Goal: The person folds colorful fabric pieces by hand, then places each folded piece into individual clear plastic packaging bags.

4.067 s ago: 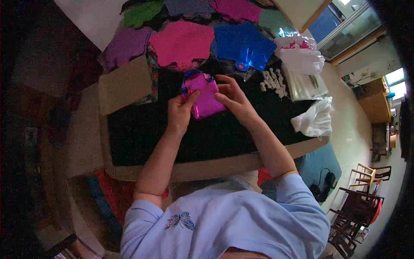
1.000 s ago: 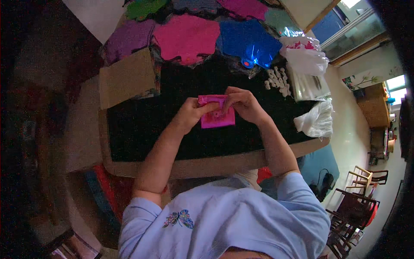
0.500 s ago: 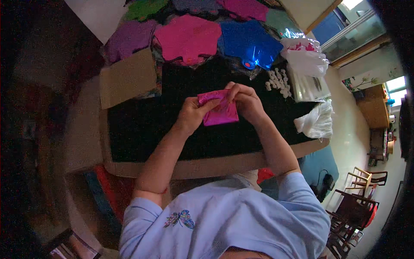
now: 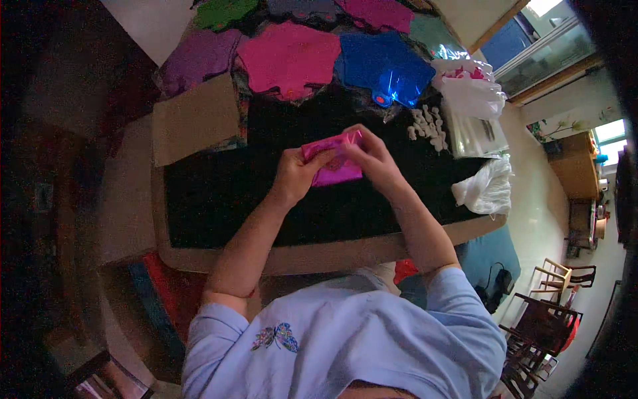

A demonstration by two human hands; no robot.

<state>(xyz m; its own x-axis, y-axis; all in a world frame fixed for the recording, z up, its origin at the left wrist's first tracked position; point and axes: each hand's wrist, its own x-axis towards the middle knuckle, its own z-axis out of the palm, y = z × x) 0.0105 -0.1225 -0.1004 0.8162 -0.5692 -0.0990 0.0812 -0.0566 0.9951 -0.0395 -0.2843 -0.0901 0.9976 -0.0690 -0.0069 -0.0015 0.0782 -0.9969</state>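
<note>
A small, flat, shiny magenta packet [image 4: 339, 171], roughly square, is held above the black cloth of the table. My left hand [image 4: 297, 174] grips its left side, with the thumb lying across the front and the fingers behind. At the packet's upper right corner, my right hand [image 4: 373, 158] is closed on the edge, where a bit of glossy film shows by the fingertips. The fingertips of the right hand are slightly blurred. Whether the packet is a folded cloth in a clear bag, I cannot tell.
Flat piles of pink [image 4: 289, 56], blue [image 4: 385, 63] and purple cloth pieces [image 4: 199, 61] lie at the back. Brown cardboard [image 4: 196, 123] is at left. To the right are white knotted pieces [image 4: 428, 128], clear plastic sleeves [image 4: 473, 133] and a white bundle [image 4: 484, 187].
My right hand has shifted slightly along the packet's upper right edge, its fingers now further over the corner. The packet has risen a little, and my left hand keeps its hold.
</note>
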